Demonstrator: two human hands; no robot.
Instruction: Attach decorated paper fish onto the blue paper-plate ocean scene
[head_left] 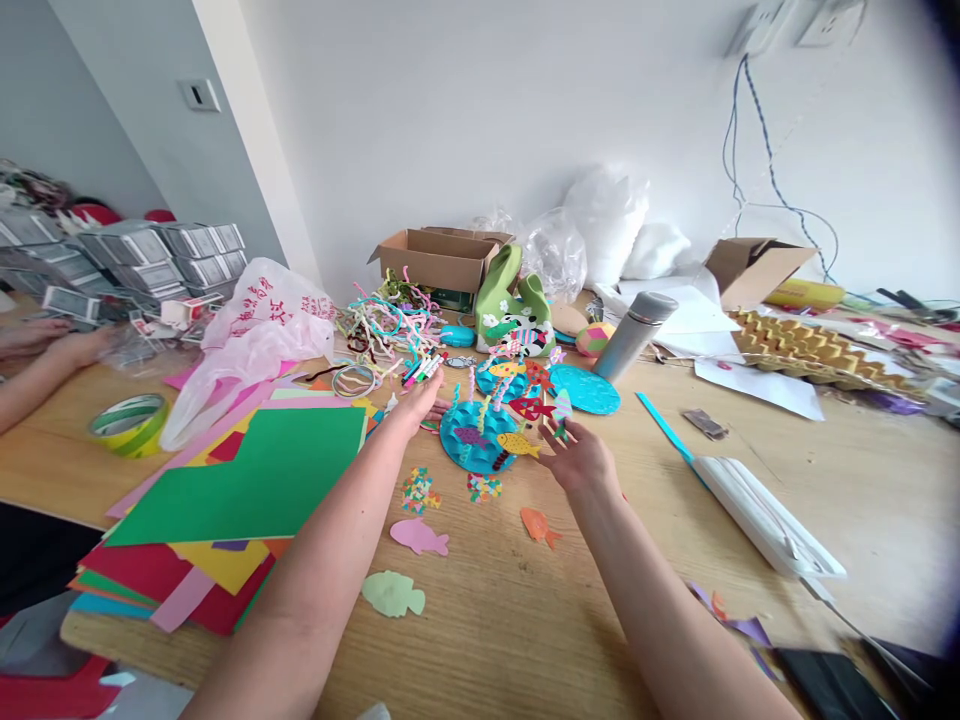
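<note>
A blue scalloped craft base (pixel 459 452) stands mid-table, bearing twisted pipe-cleaner stems and paper fish, among them a yellow fish (pixel 517 444), a purple fish (pixel 470 436) and a red fish (pixel 531 408). My left hand (pixel 424 402) is open at its left side, fingers stretched toward it, near a bunch of markers (pixel 421 371). On the other side my right hand (pixel 582 458) is open, palm turned up, its fingertips close to the yellow fish and a striped fish (pixel 562 404). Neither hand appears to hold anything. Closer to me lie a pink fish (pixel 420 537), a green fish (pixel 394 594) and an orange fish (pixel 539 526).
Coloured paper (pixel 247 475) is stacked at left beside green tape (pixel 131 424) and a plastic bag (pixel 259 320). A steel thermos (pixel 636 338), blue disc (pixel 585 389) and white power strip (pixel 765 515) stand right. Another person's hands (pixel 64 345) are at far left.
</note>
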